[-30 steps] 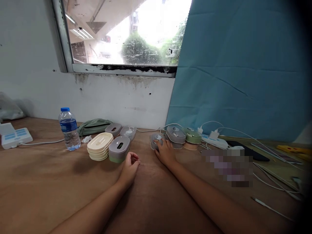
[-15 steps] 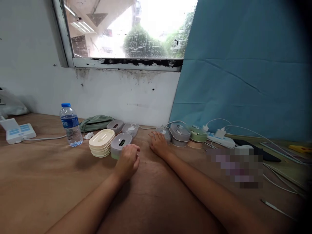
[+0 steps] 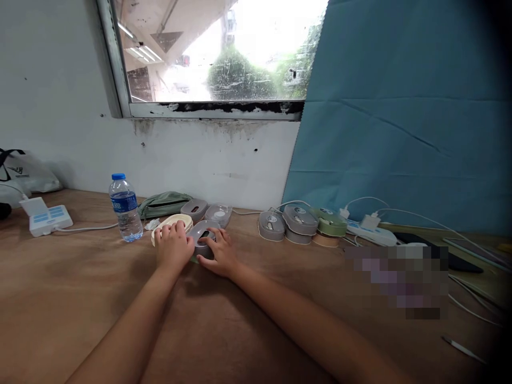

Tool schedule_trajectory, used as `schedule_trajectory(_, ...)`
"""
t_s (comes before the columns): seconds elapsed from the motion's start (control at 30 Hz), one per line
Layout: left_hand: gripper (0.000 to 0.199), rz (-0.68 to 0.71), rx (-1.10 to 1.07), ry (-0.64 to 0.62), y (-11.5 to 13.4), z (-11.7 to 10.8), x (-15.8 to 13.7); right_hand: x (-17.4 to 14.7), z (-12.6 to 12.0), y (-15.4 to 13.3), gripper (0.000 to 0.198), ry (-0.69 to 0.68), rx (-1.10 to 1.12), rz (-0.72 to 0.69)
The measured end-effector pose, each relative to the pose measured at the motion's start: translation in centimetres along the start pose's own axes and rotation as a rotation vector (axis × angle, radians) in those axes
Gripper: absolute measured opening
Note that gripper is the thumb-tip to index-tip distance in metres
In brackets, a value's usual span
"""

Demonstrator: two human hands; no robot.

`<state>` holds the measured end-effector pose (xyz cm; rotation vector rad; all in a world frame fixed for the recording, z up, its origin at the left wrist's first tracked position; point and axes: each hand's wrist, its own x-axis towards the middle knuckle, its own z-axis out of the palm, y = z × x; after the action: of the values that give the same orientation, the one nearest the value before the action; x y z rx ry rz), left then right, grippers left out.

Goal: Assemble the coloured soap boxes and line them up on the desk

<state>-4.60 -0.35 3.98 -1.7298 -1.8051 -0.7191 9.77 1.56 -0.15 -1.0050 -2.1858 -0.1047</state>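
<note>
My left hand [image 3: 174,246] lies over a stack of cream plastic lids [image 3: 179,217], its fingers curled over the top and hiding most of the stack. Beside it, my right hand [image 3: 222,253] grips the near right side of a grey oval box [image 3: 196,233], thumb at the front and fingers on the rim. This box has a dark slot in its top, and a bit of green shows beneath it. Right behind stand another slotted grey box [image 3: 194,209] and a clear-topped grey box [image 3: 218,214].
A water bottle [image 3: 125,208] and a green pouch [image 3: 164,204] stand to the left. More grey boxes [image 3: 271,226] and a green box [image 3: 331,221] sit at the right by a power strip [image 3: 372,233] with cables. Another power strip [image 3: 50,220] lies far left.
My right hand has moved left from the grey boxes by the wall to the slotted grey box. My left hand has shifted left from that box onto the cream lids.
</note>
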Motion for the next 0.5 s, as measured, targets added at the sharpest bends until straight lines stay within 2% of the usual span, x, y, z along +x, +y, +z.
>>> schedule_trajectory(0.13, 0.023, 0.006, 0.083, -0.072, -0.2, 0.2, -0.1, 0.3, 0.7, 0.2, 0.047, 0.016, 0.018, -0.007)
schedule_trajectory(0.27, 0.026, -0.043, 0.127, -0.108, -0.4, 0.5, -0.3, 0.4, 0.6, 0.5, 0.033, 0.017, 0.035, -0.057)
schedule_trajectory(0.5, 0.027, -0.047, 0.116, -0.148, -0.9, 0.9, -0.3, -0.4, -1.4, 0.5, 0.021, 0.045, 0.066, -0.142)
